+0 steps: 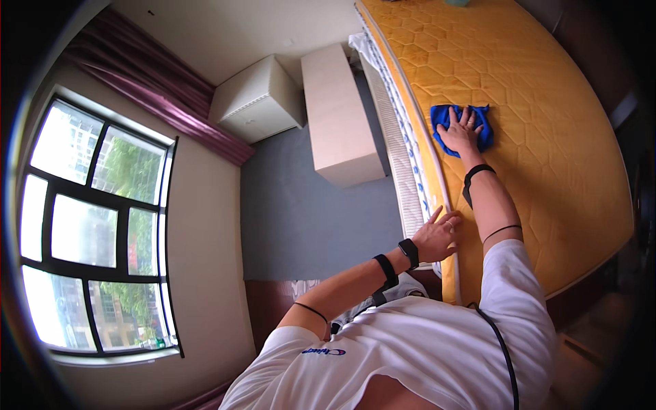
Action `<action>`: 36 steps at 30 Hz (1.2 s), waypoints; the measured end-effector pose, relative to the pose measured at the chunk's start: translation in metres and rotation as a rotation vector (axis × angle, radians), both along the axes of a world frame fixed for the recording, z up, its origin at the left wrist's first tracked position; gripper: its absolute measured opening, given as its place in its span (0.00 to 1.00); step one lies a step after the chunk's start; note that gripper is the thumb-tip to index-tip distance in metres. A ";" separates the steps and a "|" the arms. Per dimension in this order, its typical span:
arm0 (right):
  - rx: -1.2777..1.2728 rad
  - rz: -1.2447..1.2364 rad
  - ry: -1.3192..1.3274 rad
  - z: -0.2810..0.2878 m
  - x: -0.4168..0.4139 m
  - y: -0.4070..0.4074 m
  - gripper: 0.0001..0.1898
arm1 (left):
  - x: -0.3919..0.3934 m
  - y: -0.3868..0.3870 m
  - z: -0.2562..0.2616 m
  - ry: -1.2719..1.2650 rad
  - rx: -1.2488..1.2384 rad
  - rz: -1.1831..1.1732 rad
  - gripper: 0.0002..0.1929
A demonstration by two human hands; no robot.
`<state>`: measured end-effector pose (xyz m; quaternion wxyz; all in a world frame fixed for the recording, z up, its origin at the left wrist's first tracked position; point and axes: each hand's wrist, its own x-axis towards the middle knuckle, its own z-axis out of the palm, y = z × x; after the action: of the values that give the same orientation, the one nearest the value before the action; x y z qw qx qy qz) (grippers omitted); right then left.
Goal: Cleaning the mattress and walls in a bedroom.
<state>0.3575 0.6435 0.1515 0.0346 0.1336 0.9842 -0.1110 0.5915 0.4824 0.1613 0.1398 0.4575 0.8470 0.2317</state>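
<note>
A quilted orange-yellow mattress (553, 169) with pale piping lies before me on the right. On its top, near the left edge, a blue cloth (487, 134) is spread flat under my right hand (459, 134), whose fingers are apart and pressed down on it. My left hand (436, 237), with a ring and a black watch at the wrist, rests at the mattress's piped edge, closer to my body. Its fingers are apart and seem to hold nothing. Below the top mattress, a layer with a blue-and-white pattern and a ribbed pale side (392, 138) show.
Left of the bed a long pale box-shaped piece of furniture (341, 113) stands on the grey floor covering (318, 225). A white cabinet (261, 102) is behind it. Purple curtains (164, 97) hang beside a black-framed window (102, 225). A black cable (499, 341) runs over my shirt.
</note>
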 end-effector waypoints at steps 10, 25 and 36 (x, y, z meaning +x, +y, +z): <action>-0.068 0.020 0.154 0.004 0.136 0.028 0.39 | -0.099 0.003 -0.003 0.092 0.232 -0.001 0.10; 0.120 -0.939 0.120 -0.007 0.308 -0.003 0.37 | -0.194 -0.029 -0.018 -0.024 0.276 -0.498 0.25; 0.131 -1.068 -0.007 -0.016 0.130 -0.067 0.40 | -0.273 -0.046 -0.011 0.031 0.211 -0.516 0.44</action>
<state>0.4871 0.5769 0.1351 -0.0317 0.6177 0.7841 -0.0510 0.3185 0.4361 0.1500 0.1329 0.6738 0.6756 0.2682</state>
